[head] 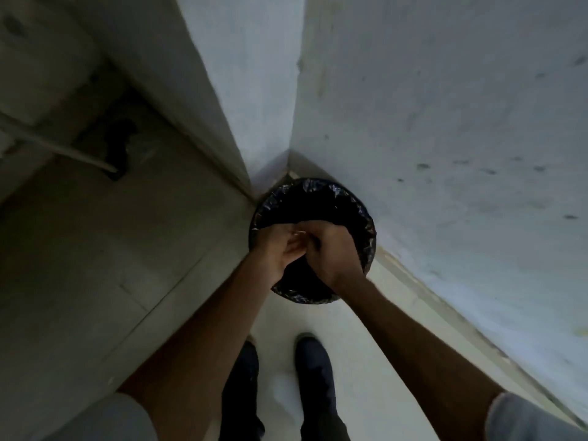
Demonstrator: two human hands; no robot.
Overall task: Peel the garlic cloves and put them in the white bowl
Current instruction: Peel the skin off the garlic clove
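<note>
1. Brought together over the mouth of a round bin (305, 299): left hand (276, 249) and right hand (334, 253), touching at the fingertips.
2. Pinched at the curled fingertips of the left hand, a thin pale scrap (299, 232); too small to tell as garlic clove or skin.
3. Curled down onto that same spot, the fingers of the right hand; no telling whether gripping the pale scrap or only touching it.
4. Straight beneath both hands, the dark opening of the bin, with a black liner (318, 186) folded over the rim. Rim edge visible beyond the hands, to the right of the right hand, and on the near side under the wrists.
5. Beyond the hands, a corner of two pale walls, with the bin set tight into it. Right wall (445, 122) close beside the right hand, only the bin rim between.
6. Left of the left hand, open floor (95, 265), running out to a pipe (63, 151) well apart.
7. Nearer than the hands, bare forearms leading back to grey sleeves (127, 418). Between them, two dark shoes (313, 361) on pale floor, toes near the bin's near rim and not touching it.
</note>
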